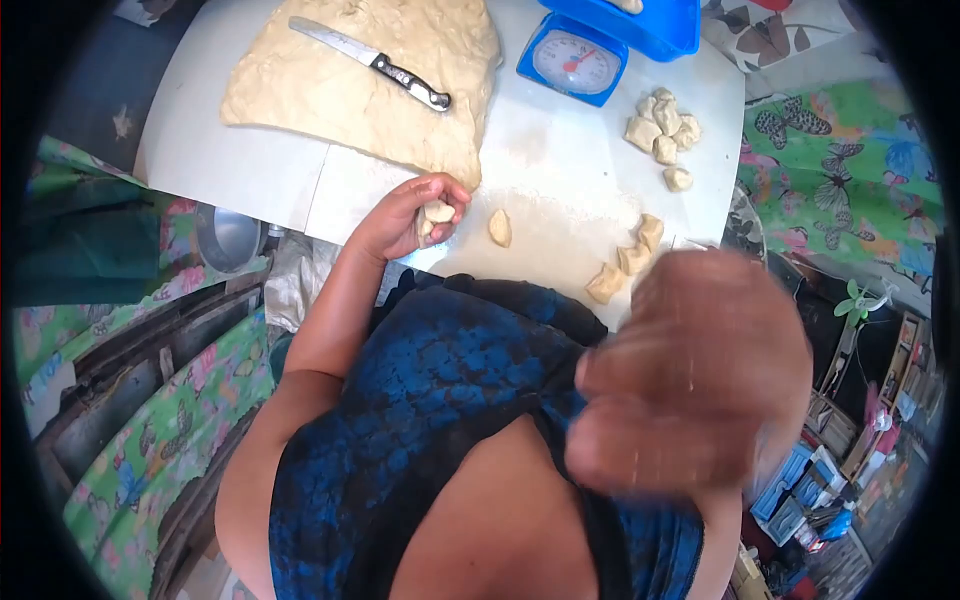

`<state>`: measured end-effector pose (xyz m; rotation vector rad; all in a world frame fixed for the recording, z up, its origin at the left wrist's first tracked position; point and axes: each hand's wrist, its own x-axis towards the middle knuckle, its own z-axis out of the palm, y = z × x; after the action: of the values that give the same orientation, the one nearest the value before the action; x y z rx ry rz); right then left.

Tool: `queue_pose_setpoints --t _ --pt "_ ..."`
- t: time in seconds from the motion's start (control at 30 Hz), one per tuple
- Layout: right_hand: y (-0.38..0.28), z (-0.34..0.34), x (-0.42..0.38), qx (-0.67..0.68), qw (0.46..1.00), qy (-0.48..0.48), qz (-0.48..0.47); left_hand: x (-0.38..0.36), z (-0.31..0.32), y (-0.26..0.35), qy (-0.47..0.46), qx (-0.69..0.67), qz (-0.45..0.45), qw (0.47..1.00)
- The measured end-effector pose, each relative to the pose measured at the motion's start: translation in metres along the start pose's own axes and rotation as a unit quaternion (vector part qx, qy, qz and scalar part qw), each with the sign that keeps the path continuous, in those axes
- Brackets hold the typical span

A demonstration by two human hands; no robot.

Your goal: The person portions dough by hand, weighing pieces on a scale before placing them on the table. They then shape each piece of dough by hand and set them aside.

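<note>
My left hand is closed around small pieces of dough at the near edge of the table, just below the big dough slab. A knife with a black handle lies on top of that slab. One small dough piece rests on the table to the right of my left hand. My right hand is raised close to the camera, smeared by motion. Its fingers look curled, but whether anything is in them does not show. Beyond it, several dough pieces lie in a row near the table edge.
A blue kitchen scale with a blue pan stands at the back right of the white table. A cluster of dough lumps sits in front of it. A metal pot is below the table at left.
</note>
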<state>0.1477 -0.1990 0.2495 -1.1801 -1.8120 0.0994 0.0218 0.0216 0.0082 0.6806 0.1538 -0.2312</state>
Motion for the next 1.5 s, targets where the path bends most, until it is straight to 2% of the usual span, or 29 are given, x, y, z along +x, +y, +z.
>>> queue_pose_setpoints --t 0.07,0.13,0.2,0.47,0.5,0.57,0.6,0.63,0.67,0.73,0.77,0.83,0.97,1.03,1.17,1.23,1.27,1.33,1.37,1.43,1.47,1.5 --pt "-0.035 0.004 0.000 0.012 0.997 0.000 0.080 0.000 0.001 0.000 -0.001 0.007 0.010 1.000" --pt "-0.044 0.007 0.001 -0.009 0.996 0.005 0.091 -0.002 0.002 -0.001 0.000 -0.002 0.006 1.000" --pt "-0.001 0.015 0.016 -0.055 0.993 0.004 0.104 0.000 0.002 0.001 -0.004 -0.007 0.007 1.000" --pt "0.016 -0.016 0.016 -0.238 0.963 -0.025 0.127 0.005 -0.003 -0.002 -0.002 0.006 0.006 1.000" --pt "0.047 -0.038 0.035 -0.258 0.957 -0.029 0.127 0.001 -0.003 -0.002 0.004 -0.002 0.009 1.000" --pt "0.033 -0.027 0.027 -0.296 0.947 -0.035 0.119 -0.001 0.001 -0.001 -0.005 0.003 0.020 1.000" --pt "0.073 -0.041 0.023 -0.337 0.931 -0.037 0.134 -0.002 0.002 0.000 -0.002 0.003 0.021 1.000" --pt "0.080 -0.050 0.036 -0.329 0.882 -0.049 0.334 -0.001 0.003 0.000 0.000 0.002 0.020 1.000" --pt "0.102 -0.056 0.036 -0.316 0.861 -0.006 0.398 0.000 0.003 -0.001 -0.004 0.003 0.025 1.000" --pt "0.159 -0.069 0.017 -0.388 0.858 -0.003 0.336 -0.001 0.004 -0.001 0.008 -0.002 0.022 1.000" --pt "0.172 -0.070 0.020 -0.389 0.859 -0.001 0.334 -0.001 0.004 0.000 0.007 0.000 0.024 1.000" --pt "0.186 -0.069 0.023 -0.412 0.828 -0.081 0.371 -0.003 0.005 -0.001 0.015 -0.001 0.018 1.000" --pt "0.206 -0.066 0.029 -0.389 0.804 -0.138 0.428 -0.005 0.002 -0.004 0.018 -0.008 0.031 0.999" --pt "0.212 -0.061 0.024 -0.411 0.808 -0.077 0.415 -0.009 0.006 -0.002 0.036 -0.004 0.036 0.999" --pt "0.211 -0.058 0.018 -0.378 0.827 -0.022 0.415 -0.008 0.019 0.003 0.045 0.046 0.030 0.997" --pt "0.198 -0.058 0.019 -0.360 0.870 0.079 0.326 -0.003 0.032 0.014 0.044 0.103 0.028 0.993" --pt "0.187 -0.058 0.020 -0.362 0.867 0.082 0.332 -0.001 0.040 0.019 0.041 0.103 0.021 0.994" --pt "0.146 -0.051 0.023 -0.265 0.892 0.172 0.325 0.007 0.062 0.026 0.124 0.258 0.060 0.956" --pt "0.133 -0.043 0.015 -0.269 0.887 0.175 0.332 0.012 0.075 0.029 0.117 0.258 0.054 0.958" --pt "0.113 -0.020 -0.009 -0.232 0.892 0.220 0.319 0.021 0.096 0.031 0.122 0.318 0.144 0.929" --pt "0.105 -0.004 -0.022 -0.235 0.889 0.221 0.325 0.027 0.099 0.028 0.105 0.297 0.151 0.937" --pt "0.099 0.016 -0.037 -0.179 0.873 0.215 0.399 0.034 0.101 0.025 0.101 0.296 0.146 0.939"
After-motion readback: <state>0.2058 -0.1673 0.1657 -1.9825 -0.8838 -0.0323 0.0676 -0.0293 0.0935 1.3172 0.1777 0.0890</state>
